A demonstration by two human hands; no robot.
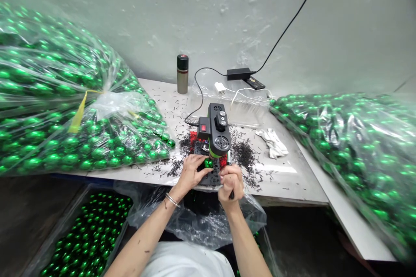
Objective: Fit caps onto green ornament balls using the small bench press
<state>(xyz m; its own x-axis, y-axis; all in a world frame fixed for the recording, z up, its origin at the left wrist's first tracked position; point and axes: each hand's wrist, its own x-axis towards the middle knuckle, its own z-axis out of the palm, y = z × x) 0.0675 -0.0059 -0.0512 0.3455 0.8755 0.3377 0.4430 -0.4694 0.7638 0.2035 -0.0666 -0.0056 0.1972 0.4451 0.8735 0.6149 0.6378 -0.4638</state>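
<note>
A shiny green ball [208,163] sits low at the front of a small black machine [218,130] with round vents, knobs and a red switch. My left hand [192,170] pinches the ball between thumb and fingers. My right hand [232,183] is closed just to the right of the machine's base, around a thin tool whose black handle [232,195] sticks out below the fist. The tool's working end is hidden by the fingers. Red bristly pads [223,161] lie beside the base, and small black slivers [244,156] are scattered around it.
Large clear bags of green balls stand left [48,138] and right [351,151]. At the back are a bottle [182,75], a power adapter [239,74] with cables, and a clear plastic tray [250,110]. White gloves [273,142] lie right. An open bag of green balls [87,229] is below the table.
</note>
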